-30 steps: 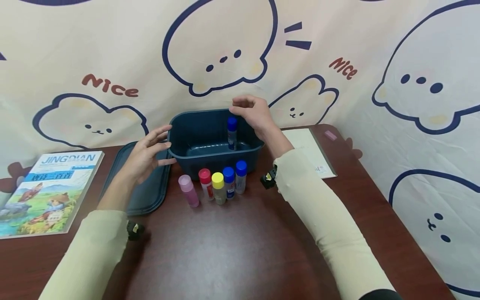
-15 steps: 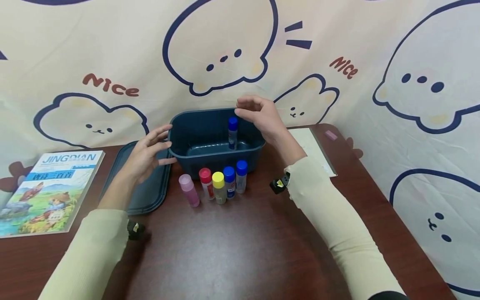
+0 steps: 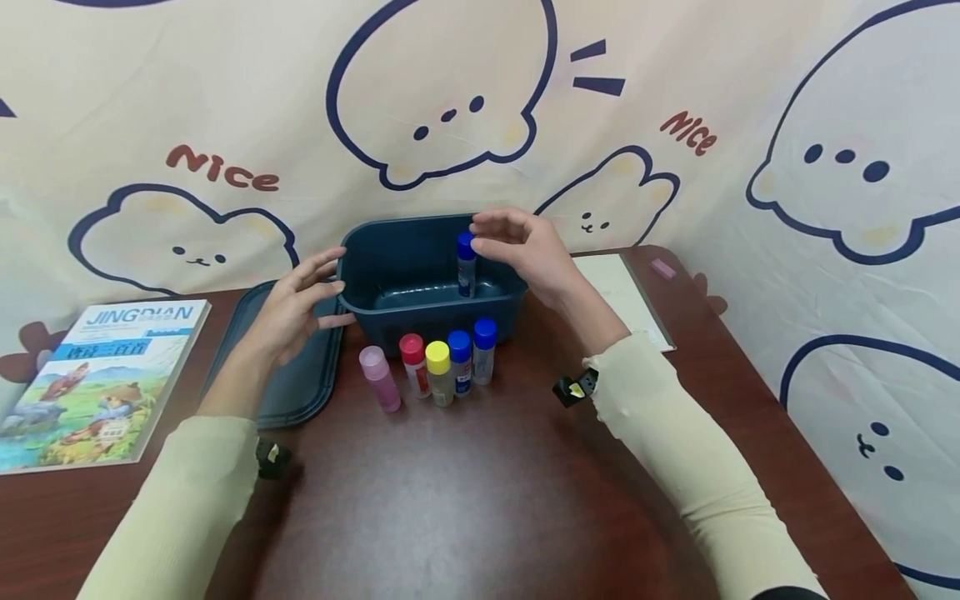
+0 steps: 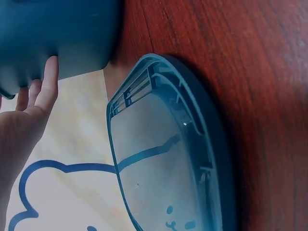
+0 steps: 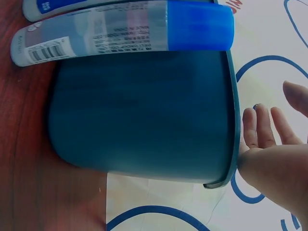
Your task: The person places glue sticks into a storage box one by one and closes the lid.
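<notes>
Left hand [image 3: 288, 317] touched bin [image 3: 435, 323], right hand [image 3: 531, 252] hung by tube [image 3: 467, 277] inside, both unclosed; tube likely light, stiff, pinchable at cap [image 3: 464, 244].

My left arm [image 3: 238, 375], in a pale cream fabric sleeve [image 3: 176, 500], extends from the near left toward the far middle, its bare left grip [image 3: 291, 315] spread, fingers apart. My right arm [image 3: 682, 450], sleeved alike, angles in from the near right; the bare right grip [image 3: 536, 252] points left, thumb and loosely curved fingers parted.

Right fingers [image 3: 495, 248] now lower, beside a blue-capped tube [image 3: 466, 273]
</notes>
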`<state>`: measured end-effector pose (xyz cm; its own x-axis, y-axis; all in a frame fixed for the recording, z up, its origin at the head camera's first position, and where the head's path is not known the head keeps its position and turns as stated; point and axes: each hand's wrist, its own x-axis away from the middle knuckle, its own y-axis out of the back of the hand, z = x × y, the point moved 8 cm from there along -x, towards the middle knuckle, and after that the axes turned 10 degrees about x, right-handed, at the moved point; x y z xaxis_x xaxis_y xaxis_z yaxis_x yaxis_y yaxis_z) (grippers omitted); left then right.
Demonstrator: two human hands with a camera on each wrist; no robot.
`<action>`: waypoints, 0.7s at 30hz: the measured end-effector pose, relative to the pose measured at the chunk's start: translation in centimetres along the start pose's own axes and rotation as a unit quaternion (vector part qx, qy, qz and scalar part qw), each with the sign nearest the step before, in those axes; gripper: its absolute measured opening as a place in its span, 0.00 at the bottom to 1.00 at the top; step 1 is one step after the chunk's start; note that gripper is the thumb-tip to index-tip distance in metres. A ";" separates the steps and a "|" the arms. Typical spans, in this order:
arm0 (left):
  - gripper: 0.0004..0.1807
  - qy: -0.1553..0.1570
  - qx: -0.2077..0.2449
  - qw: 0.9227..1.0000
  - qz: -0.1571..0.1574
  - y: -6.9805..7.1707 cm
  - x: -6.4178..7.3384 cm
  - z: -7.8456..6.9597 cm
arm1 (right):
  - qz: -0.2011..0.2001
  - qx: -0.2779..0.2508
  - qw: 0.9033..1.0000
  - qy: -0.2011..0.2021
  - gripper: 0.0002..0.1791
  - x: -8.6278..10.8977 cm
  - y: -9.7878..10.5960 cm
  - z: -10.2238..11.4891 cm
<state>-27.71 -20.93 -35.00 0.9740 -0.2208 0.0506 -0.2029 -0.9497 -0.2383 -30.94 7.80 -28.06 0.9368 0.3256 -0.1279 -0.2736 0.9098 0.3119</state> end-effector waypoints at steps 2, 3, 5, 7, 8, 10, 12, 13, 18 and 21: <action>0.30 0.000 0.000 1.000 -0.001 0.0 0.0 0.0 | 0.007 0.000 1.000 0.000 0.21 0.2 -0.1 0.0; 0.30 0.001 0.000 1.000 -0.001 0.0 0.0 0.0 | 0.010 0.001 1.000 0.000 0.21 0.4 -0.1 0.0; 0.30 0.001 0.003 1.000 0.000 0.0 0.0 0.0 | 0.016 0.002 1.000 0.005 0.21 0.6 -0.1 0.0; 0.30 0.001 0.005 1.000 0.000 0.0 0.0 -0.1 | 0.020 -0.001 1.000 0.009 0.21 0.9 -0.1 0.1; 0.30 0.000 0.007 1.000 0.000 0.0 0.0 -0.1 | 0.022 -0.002 1.000 0.010 0.21 1.1 -0.1 0.2; 0.30 0.000 0.008 1.000 0.000 0.0 0.0 -0.2 | 0.026 -0.003 1.000 0.012 0.21 1.4 -0.2 0.2; 0.30 -0.001 0.008 1.000 0.000 0.0 0.0 -0.3 | 0.030 -0.004 0.999 0.012 0.20 1.6 -0.2 0.2; 0.30 -0.001 0.009 1.000 0.001 -0.1 0.0 -0.3 | 0.032 -0.004 0.999 0.011 0.20 1.8 -0.3 0.1; 0.30 -0.001 0.008 1.000 0.003 0.0 0.0 -0.1 | 0.040 -0.004 0.999 0.011 0.21 2.3 -0.4 -0.3; 0.30 -0.001 0.010 1.000 0.001 0.0 -0.1 -0.1 | 0.046 -0.013 0.999 0.015 0.21 2.6 -0.4 -0.4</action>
<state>-27.79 -20.97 -34.96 0.9737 -0.2230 0.0475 -0.2037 -0.9443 -0.2585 -28.48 8.38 -28.86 0.9006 0.4155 -0.1276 -0.3642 0.8816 0.3001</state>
